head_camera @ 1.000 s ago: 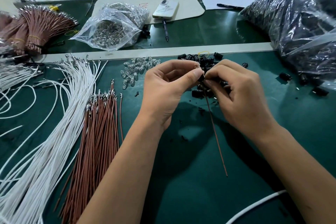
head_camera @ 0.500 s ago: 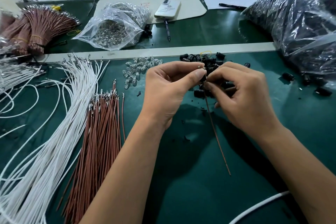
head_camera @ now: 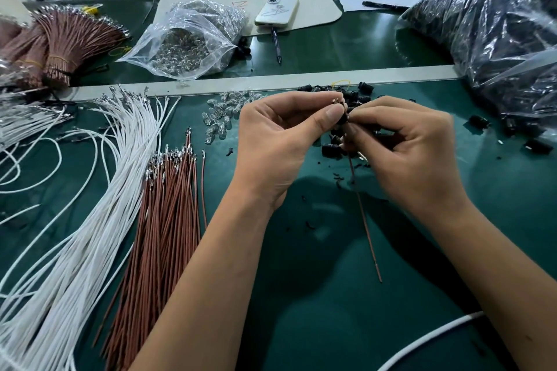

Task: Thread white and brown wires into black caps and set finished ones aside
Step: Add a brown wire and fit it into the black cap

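The green counter in front of you carries the stock: a big clear bag of black parts far right, the fan of white wires on your left, and the bundle of brown wires just beside it, nearer your forearm. A loose heap of black caps lies beyond your fingertips, with a small scatter of clear bulbs to its left.

Your left hand is curled, thumb and forefinger pinching a black cap held off the counter. Your right hand meets it from the right, fingers curled and pinching the one brown wire just under the cap; exactly where the fingertips close is partly hidden.

That wire's long axis runs from the cap down toward you, leaning slightly right, and its free end hangs near the counter. A bit of metal shows above the cap at your left fingertips, so I judge the terminal is through or nearly so. The cap sits directly above your right grip, so the feed goes up along the wire's length, away from you. A single white wire lies at the lower right, closest to your right arm, probably the next to thread.
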Demonstrator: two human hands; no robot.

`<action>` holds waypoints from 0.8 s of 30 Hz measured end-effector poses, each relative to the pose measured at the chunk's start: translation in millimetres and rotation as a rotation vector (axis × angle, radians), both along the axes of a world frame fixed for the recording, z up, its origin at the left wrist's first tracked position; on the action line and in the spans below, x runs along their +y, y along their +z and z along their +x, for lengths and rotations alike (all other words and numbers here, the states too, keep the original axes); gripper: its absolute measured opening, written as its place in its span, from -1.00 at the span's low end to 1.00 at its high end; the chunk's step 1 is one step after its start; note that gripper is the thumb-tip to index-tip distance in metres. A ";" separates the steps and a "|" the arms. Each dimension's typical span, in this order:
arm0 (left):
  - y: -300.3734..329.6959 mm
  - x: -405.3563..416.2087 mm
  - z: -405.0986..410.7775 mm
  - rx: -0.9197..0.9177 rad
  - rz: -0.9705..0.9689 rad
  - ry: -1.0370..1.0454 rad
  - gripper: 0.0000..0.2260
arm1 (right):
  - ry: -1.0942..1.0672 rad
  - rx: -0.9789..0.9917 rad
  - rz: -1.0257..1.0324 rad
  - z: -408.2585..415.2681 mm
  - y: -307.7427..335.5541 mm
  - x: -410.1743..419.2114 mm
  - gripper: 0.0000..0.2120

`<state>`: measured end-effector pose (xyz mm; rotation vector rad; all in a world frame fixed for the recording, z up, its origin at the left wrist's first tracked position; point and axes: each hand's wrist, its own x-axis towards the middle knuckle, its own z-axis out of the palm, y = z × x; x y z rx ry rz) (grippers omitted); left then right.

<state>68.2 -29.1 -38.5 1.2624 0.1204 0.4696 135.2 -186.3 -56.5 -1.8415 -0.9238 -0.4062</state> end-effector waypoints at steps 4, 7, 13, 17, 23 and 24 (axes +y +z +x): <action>-0.4 -0.6 0.4 -0.024 -0.019 -0.010 -0.85 | -0.023 0.030 0.043 -0.8 -2.3 0.9 -0.92; -2.1 -0.8 0.8 -0.030 -0.008 0.000 -0.84 | -0.025 0.039 0.045 -1.4 -2.5 1.2 -0.95; -3.8 1.5 1.6 -0.090 0.125 0.025 -0.86 | 0.020 0.136 0.024 0.0 -3.7 0.7 -0.95; -2.9 2.1 0.6 -0.128 0.234 0.036 -0.89 | 0.060 0.147 -0.030 1.6 -1.9 -1.9 -0.93; 1.4 -0.3 -2.0 -0.166 0.322 -0.009 -0.88 | 0.094 0.190 0.006 4.2 -1.1 -4.4 -0.94; 1.6 -0.7 -2.8 -0.164 0.318 -0.027 -0.87 | 0.104 0.196 0.012 5.3 -1.1 -5.0 -0.93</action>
